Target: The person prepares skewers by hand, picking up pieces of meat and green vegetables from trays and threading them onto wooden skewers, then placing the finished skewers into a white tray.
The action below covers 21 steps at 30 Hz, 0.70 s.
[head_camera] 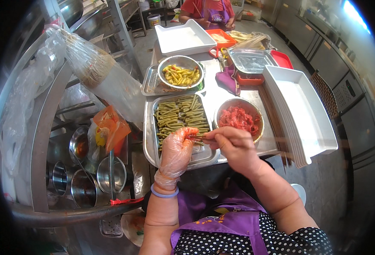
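Observation:
My left hand [177, 153], in a clear plastic glove with red smears, pinches a small piece of red meat over the near part of a steel tray [217, 156]. Cut green beans [168, 116] lie in rows in that tray. My bare right hand [235, 146] is closed on a thin wooden skewer [205, 139], whose front end meets the meat at my left fingertips; the tip is hidden. Just beyond my right hand stands a steel bowl of red raw meat [238, 119]. A steel bowl of yellow-green peppers [181, 73] sits behind the beans.
Stacked white plastic trays [315, 118] stand at the right beside a bundle of skewers [272, 118]. A purple cloth [228, 79], red-handled scissors [217, 51] and another white tray [185, 36] are farther back. Across the table is a person in a purple apron [216, 14]. Shelving with steel pots [83, 188] stands left.

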Each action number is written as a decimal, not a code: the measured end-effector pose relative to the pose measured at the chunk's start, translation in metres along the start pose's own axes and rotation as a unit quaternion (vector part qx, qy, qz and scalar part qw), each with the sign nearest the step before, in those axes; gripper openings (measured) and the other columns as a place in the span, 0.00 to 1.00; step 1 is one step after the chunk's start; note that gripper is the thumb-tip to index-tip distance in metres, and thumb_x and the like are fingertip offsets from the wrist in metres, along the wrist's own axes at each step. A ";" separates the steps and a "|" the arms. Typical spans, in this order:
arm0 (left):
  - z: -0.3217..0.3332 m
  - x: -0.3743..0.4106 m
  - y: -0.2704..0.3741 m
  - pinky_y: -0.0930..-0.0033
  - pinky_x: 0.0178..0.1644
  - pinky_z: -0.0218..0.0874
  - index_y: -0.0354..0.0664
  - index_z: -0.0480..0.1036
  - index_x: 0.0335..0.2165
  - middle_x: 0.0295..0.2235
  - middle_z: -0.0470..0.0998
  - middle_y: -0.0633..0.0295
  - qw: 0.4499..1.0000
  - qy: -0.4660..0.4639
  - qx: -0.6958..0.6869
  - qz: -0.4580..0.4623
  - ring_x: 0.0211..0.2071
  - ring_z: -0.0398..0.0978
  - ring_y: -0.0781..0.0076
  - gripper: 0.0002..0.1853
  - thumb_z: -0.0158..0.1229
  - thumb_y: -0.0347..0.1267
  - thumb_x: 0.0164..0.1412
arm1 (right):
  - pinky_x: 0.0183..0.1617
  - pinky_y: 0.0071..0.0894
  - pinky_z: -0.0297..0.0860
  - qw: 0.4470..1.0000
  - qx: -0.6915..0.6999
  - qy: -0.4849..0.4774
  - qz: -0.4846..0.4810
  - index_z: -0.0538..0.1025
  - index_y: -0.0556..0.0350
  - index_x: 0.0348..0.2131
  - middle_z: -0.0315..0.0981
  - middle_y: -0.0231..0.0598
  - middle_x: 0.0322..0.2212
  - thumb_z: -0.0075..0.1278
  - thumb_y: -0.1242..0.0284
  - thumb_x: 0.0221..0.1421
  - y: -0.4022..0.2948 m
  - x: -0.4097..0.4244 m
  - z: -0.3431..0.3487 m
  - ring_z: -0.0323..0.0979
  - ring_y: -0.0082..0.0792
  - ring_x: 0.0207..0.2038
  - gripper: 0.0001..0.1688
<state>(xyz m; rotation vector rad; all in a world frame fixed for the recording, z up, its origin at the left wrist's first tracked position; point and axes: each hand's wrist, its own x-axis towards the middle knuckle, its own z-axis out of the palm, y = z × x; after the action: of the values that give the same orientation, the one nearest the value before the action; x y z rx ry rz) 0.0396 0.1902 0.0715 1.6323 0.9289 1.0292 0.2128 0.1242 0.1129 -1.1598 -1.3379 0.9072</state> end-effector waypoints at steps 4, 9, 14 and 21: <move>0.003 0.002 -0.006 0.73 0.44 0.69 0.28 0.73 0.42 0.36 0.79 0.56 0.996 0.026 -0.084 -0.016 0.37 0.76 0.73 0.14 0.46 0.17 0.58 | 0.37 0.33 0.74 0.959 -0.203 0.020 -0.196 0.76 0.63 0.39 0.78 0.49 0.34 0.51 0.84 0.54 0.007 -0.009 0.017 0.79 0.44 0.36 0.10; 0.007 0.000 -0.002 0.72 0.47 0.67 0.27 0.71 0.44 0.37 0.78 0.55 0.988 0.048 -0.141 -0.025 0.39 0.76 0.72 0.14 0.49 0.19 0.59 | 0.40 0.33 0.74 0.949 -0.183 0.038 -0.254 0.76 0.62 0.40 0.78 0.49 0.37 0.51 0.84 0.53 0.020 -0.010 0.026 0.79 0.44 0.37 0.12; 0.009 0.001 0.004 0.72 0.45 0.67 0.28 0.71 0.46 0.37 0.78 0.54 0.998 0.060 -0.016 -0.007 0.38 0.76 0.71 0.16 0.49 0.19 0.59 | 0.42 0.32 0.73 0.981 -0.127 0.015 -0.147 0.76 0.64 0.42 0.78 0.49 0.36 0.48 0.76 0.60 0.015 -0.018 0.017 0.78 0.42 0.38 0.12; 0.010 0.000 -0.002 0.69 0.45 0.69 0.27 0.71 0.46 0.37 0.78 0.53 0.997 0.035 -0.075 -0.010 0.38 0.78 0.68 0.18 0.45 0.17 0.58 | 0.43 0.30 0.72 0.982 -0.151 -0.102 0.040 0.73 0.67 0.44 0.79 0.48 0.34 0.36 0.71 0.66 0.004 -0.027 0.007 0.77 0.32 0.37 0.18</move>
<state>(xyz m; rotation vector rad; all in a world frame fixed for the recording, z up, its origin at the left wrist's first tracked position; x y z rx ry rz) 0.0490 0.1876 0.0677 1.4677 0.8906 1.1218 0.2046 0.0996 0.1021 -1.3890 -1.6483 0.9215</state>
